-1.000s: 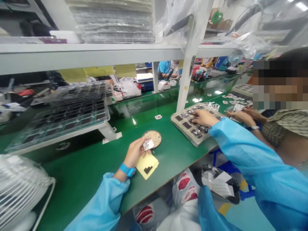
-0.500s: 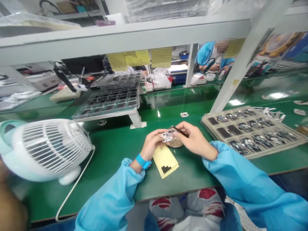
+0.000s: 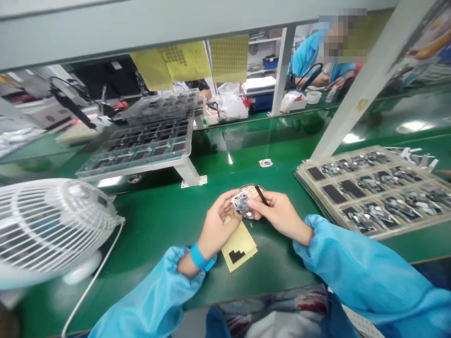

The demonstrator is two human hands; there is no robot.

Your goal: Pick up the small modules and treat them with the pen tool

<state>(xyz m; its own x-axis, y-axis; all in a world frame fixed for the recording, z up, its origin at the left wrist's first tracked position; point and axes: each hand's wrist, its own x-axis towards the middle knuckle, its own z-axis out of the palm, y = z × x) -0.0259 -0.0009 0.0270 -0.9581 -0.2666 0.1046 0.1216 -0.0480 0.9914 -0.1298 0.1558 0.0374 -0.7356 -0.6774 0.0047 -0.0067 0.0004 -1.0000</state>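
Observation:
My left hand (image 3: 219, 218) is closed on the edge of a small circuit board (image 3: 240, 202), with silvery and white parts on its face. My right hand (image 3: 283, 213) grips a slim black tool (image 3: 261, 195) that looks like tweezers, its upper end pointing up and away from the board. The right thumb and fingertips touch the board's right side. Behind the board is a round dish (image 3: 252, 188) of small pale pieces, partly covered by my hands. Below the left hand lies a yellow paper sheet (image 3: 246, 238) with black stepped patches (image 3: 236, 256) near its front end.
A white fan (image 3: 52, 230) with its cord stands at the left. Stacked trays of boards (image 3: 373, 188) lie on the right. A clear tray of dark parts (image 3: 141, 145) rests on a raised stand. Another board (image 3: 266, 163) lies farther back. Across the bench a person (image 3: 310, 56) works.
The black tool has swung away from the board to point upward, and my right thumb now rests at the board's edge. The board's face is turned more toward me. The view has shifted.

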